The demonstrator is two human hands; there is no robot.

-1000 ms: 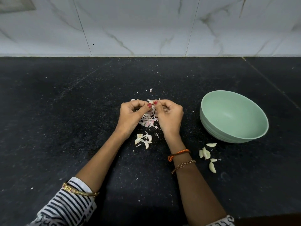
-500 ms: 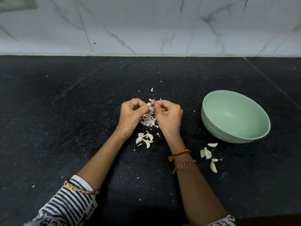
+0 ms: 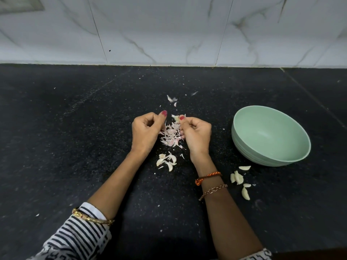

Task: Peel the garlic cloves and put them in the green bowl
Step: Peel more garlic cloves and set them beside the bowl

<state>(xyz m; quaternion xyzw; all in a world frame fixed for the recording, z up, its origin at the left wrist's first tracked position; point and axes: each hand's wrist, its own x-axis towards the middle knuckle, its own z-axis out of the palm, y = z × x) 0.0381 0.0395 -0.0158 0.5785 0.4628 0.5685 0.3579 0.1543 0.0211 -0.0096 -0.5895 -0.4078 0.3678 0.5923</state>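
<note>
The right hand (image 3: 196, 135) pinches a garlic clove (image 3: 176, 118); the left hand (image 3: 145, 131) is curled, holding nothing. The hands were touching and have moved apart. The green bowl (image 3: 270, 136) sits right, black counter (image 3: 75, 128) bare left.

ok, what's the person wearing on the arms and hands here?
Left hand: red nail polish, a gold bangle and a black-and-white striped sleeve on the forearm. Right hand: red nail polish, an orange-and-brown thread band and a chain bracelet at the wrist, a patterned sleeve edge near the elbow.
</note>
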